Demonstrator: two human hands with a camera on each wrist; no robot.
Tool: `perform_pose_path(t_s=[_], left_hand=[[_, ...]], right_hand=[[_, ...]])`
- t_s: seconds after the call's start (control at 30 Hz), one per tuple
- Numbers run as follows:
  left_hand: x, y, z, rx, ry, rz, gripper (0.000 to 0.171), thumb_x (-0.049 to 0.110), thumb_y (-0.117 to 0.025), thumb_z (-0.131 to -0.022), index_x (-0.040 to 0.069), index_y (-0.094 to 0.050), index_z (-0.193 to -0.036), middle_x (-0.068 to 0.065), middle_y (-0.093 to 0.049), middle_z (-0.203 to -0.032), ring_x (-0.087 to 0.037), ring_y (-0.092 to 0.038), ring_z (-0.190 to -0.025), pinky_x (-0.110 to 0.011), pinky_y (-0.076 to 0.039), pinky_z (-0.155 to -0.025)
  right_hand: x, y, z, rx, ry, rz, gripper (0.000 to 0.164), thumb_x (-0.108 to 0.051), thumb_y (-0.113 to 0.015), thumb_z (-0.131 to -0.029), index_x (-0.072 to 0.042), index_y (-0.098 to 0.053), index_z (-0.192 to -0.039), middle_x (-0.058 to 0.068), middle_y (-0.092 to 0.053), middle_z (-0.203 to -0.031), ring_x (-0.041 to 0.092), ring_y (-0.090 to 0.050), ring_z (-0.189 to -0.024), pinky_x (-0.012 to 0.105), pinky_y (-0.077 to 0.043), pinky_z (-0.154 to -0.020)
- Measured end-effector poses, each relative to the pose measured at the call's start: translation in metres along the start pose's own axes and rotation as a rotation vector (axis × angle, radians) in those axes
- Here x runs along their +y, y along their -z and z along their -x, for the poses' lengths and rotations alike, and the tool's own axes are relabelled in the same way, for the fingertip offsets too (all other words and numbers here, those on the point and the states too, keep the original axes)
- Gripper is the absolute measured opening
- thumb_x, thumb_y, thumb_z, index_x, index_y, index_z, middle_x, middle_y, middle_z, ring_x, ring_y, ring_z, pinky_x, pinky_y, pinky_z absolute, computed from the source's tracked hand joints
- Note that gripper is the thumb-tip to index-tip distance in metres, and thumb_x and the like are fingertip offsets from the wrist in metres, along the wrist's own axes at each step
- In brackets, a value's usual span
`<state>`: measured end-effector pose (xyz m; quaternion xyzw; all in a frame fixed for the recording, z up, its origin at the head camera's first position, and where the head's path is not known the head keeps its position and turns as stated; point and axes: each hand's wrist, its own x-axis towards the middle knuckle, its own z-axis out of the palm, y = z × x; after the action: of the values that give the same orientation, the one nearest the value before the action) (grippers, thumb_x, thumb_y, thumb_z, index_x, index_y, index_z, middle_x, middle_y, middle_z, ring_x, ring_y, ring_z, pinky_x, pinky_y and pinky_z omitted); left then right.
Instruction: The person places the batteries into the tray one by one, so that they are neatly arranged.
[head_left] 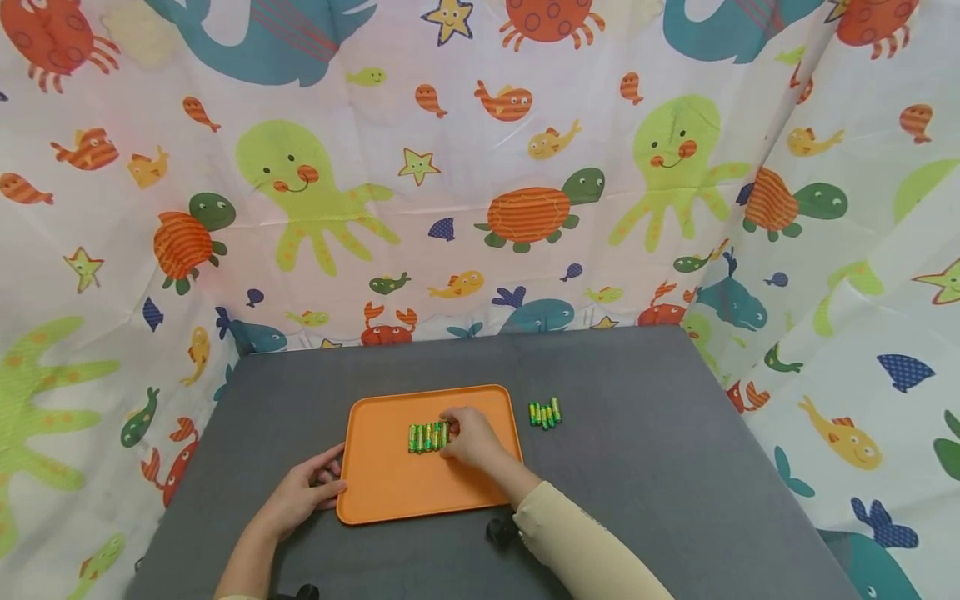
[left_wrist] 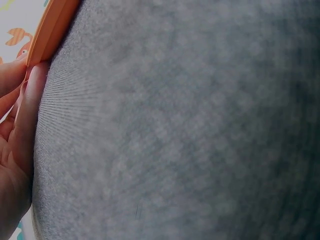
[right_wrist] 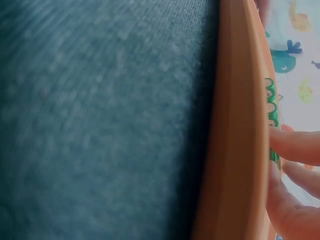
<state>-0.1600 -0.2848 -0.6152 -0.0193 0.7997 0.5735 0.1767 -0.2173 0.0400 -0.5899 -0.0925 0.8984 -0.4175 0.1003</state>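
An orange tray [head_left: 390,492] lies on the grey table, carrying a side-by-side row of several green batteries [head_left: 420,438]. At the row's right end, my right hand [head_left: 474,438] pinches a battery between thumb and fingers. In the right wrist view, that green battery [right_wrist: 274,155] shows partly between the fingertips, beyond the tray wall [right_wrist: 240,120]. My left hand [head_left: 300,493] holds the tray's left edge near its front corner. The left wrist view has the thumb and a finger [left_wrist: 35,90] at the tray's rim [left_wrist: 55,30].
Several more green batteries [head_left: 545,414] lie in a loose row on the grey table [head_left: 637,467], just right of the tray. A dark round object [head_left: 501,532] sits by the right forearm. A curtain [head_left: 450,183] printed with sea animals hangs behind and along both sides.
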Motion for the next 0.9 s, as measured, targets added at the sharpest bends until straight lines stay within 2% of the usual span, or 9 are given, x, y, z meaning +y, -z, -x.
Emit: perform_pose_path(t_s=[0.17, 0.4, 0.53, 0.7, 0.9], left_hand=[[0.001, 0.001, 0.0, -0.004, 0.001, -0.002, 0.074, 0.016, -0.074, -0.093, 0.014, -0.037, -0.157, -0.013, -0.051, -0.115, -0.021, -0.057, -0.09, -0.035, -0.059, -0.072], [-0.002, 0.001, -0.002, 0.007, 0.012, 0.001, 0.074, 0.015, -0.075, -0.092, 0.014, -0.039, -0.156, -0.013, -0.051, -0.114, -0.02, -0.057, -0.09, -0.035, -0.06, -0.072], [-0.002, 0.001, -0.003, 0.014, 0.011, -0.006, 0.074, 0.015, -0.075, -0.092, 0.014, -0.039, -0.156, -0.012, -0.051, -0.114, -0.021, -0.057, -0.09, -0.035, -0.06, -0.072], [-0.003, 0.001, -0.004, 0.012, 0.01, 0.001, 0.073, 0.015, -0.075, -0.092, 0.014, -0.039, -0.156, -0.013, -0.051, -0.114, -0.021, -0.057, -0.09, -0.036, -0.06, -0.072], [-0.004, 0.001, -0.004, 0.013, 0.019, -0.002, 0.074, 0.014, -0.075, -0.092, 0.013, -0.04, -0.156, -0.013, -0.051, -0.114, -0.022, -0.057, -0.091, -0.036, -0.06, -0.073]], right_hand=[[-0.002, 0.001, -0.001, -0.004, -0.002, -0.021, 0.065, -0.003, -0.087, -0.076, -0.012, -0.063, -0.135, 0.002, -0.064, -0.117, 0.019, -0.06, -0.105, 0.036, -0.055, -0.085], [-0.003, 0.002, 0.001, -0.022, 0.007, -0.086, 0.069, 0.002, -0.087, -0.074, -0.01, -0.061, -0.137, 0.005, -0.063, -0.119, 0.02, -0.059, -0.104, 0.038, -0.055, -0.085], [-0.003, 0.007, 0.003, -0.011, 0.031, -0.08, 0.068, 0.0, -0.086, -0.076, -0.008, -0.06, -0.138, 0.008, -0.063, -0.119, 0.022, -0.059, -0.103, 0.039, -0.054, -0.085], [-0.001, 0.024, 0.007, 0.005, 0.098, -0.052, 0.063, -0.004, -0.082, -0.082, -0.006, -0.057, -0.14, 0.015, -0.062, -0.127, 0.029, -0.062, -0.11, 0.045, -0.055, -0.089], [-0.001, 0.048, 0.012, 0.029, 0.126, -0.068, 0.057, -0.008, -0.078, -0.088, -0.006, -0.056, -0.141, 0.019, -0.059, -0.131, 0.034, -0.061, -0.113, 0.046, -0.056, -0.088]])
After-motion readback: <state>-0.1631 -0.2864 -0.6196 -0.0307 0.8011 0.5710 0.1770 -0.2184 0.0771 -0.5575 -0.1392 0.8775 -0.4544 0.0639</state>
